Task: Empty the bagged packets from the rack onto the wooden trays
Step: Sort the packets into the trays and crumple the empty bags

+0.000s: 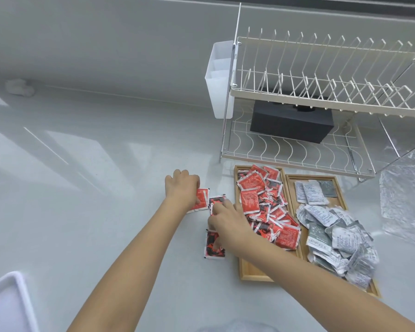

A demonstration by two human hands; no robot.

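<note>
— How far along are you?

— Head view: nearly done, I'd judge. The rack (297, 140) at one o'clock holds no bags now, only a black box (290, 125) on its lower shelf. The left tray (249, 271) is heaped with red packets (261, 207), the right tray (340, 188) with grey packets (340, 236), some spilling over its near edge. An empty clear bag (405, 200) lies on the desk (106, 188) at three o'clock.

— What's left?

— Three red strays on the desk at nine o'clock of the left tray: a far stray (200, 200), a middle stray (217, 203) and a near stray (213, 245).

— And your fingers?

— My left hand (181, 190) has its fingers curled down on the far stray; whether I grip or just press it I cannot tell. My right hand (228, 224) has its fingers bent, pinching the middle stray, with a lower fingertip touching the near stray.
</note>
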